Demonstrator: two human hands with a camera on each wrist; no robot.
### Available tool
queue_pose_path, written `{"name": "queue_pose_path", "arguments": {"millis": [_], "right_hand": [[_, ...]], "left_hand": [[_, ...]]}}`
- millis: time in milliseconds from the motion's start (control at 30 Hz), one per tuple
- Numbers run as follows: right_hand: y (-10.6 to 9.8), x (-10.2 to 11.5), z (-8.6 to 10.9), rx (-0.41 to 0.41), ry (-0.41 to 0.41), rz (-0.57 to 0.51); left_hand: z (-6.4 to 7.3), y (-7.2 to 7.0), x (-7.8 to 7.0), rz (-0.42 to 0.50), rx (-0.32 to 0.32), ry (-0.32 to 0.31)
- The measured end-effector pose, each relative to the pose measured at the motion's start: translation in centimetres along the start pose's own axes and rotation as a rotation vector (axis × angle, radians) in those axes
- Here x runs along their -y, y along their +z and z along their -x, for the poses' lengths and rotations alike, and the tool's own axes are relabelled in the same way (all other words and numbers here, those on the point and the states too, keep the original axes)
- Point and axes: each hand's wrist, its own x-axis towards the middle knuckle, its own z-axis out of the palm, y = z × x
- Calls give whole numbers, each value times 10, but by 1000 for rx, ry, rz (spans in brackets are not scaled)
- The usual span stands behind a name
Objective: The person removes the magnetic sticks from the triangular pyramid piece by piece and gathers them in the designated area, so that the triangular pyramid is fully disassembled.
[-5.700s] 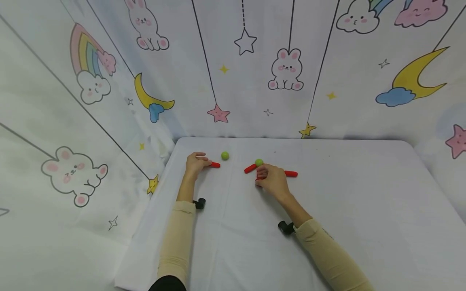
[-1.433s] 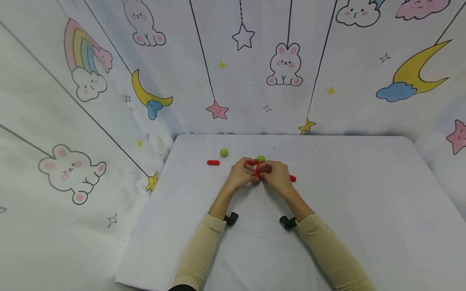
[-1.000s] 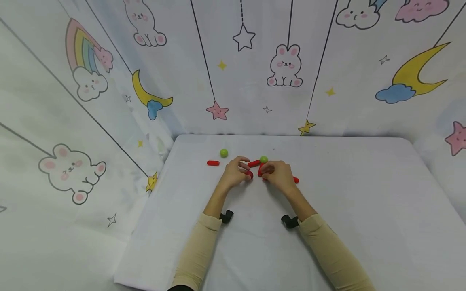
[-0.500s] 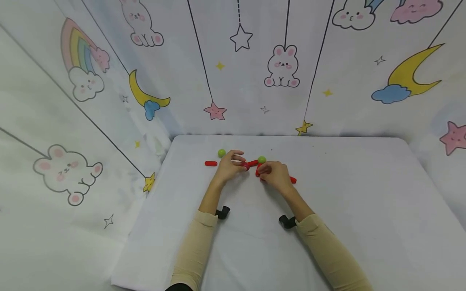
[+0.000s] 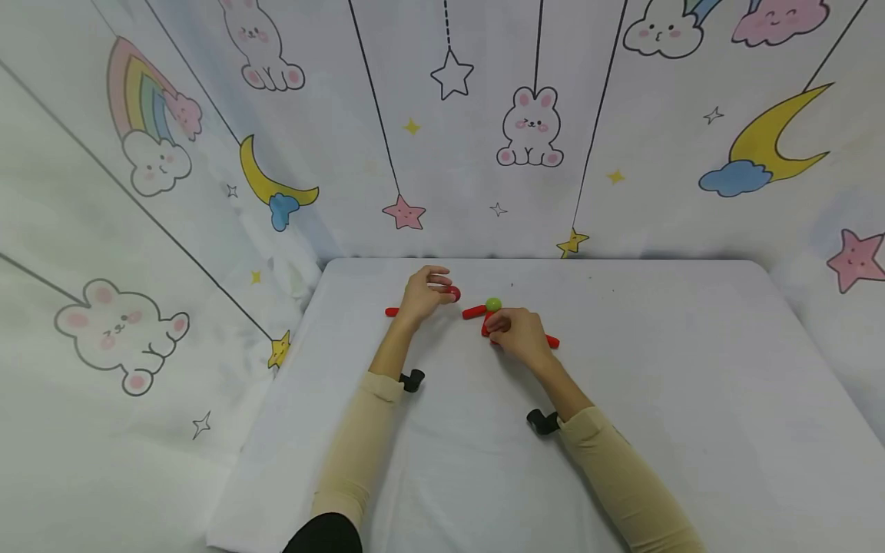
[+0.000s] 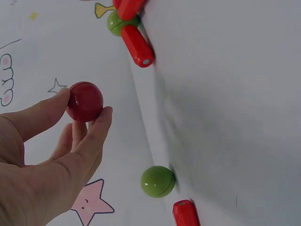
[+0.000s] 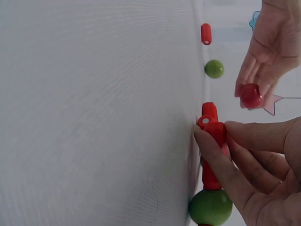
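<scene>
My left hand [image 5: 423, 296] holds a glossy red ball [image 6: 84, 101] between thumb and fingertips, above the far left of the table. My right hand [image 5: 520, 334] pinches a small red piece [image 7: 217, 131] between thumb and index finger, low over the tabletop. Close to that piece are a short red rod [image 5: 474, 312] and a green ball [image 5: 494, 304]. In the right wrist view another red rod and a larger-looking green ball [image 7: 210, 207] appear below the fingers. Whether the pinched piece joins these parts I cannot tell.
A loose green ball [image 6: 158, 181] and a red rod [image 6: 186, 214] lie on the left; the left hand hides that ball in the head view. Another red rod [image 5: 552, 342] pokes out right of my right hand. A patterned curtain [image 5: 332, 153] stands behind the white table [image 5: 657, 384].
My left hand has parted from the right one, carrying the red ball leftward and towards the table's back. The right hand stays almost in place with its red piece.
</scene>
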Motion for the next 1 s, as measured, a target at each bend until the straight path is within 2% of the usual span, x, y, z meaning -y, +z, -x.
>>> {"name": "queue_pose_path", "arguments": {"millis": [400, 700, 1000], "right_hand": [[3, -4, -2, 12, 15, -13], [2, -1, 1, 10, 15, -3], [1, 2, 3, 10, 7, 15]], "left_hand": [[-19, 2, 11, -78, -39, -21], [-34, 7, 24, -181, -60, 27], [-40, 13, 34, -260, -83, 64]]}}
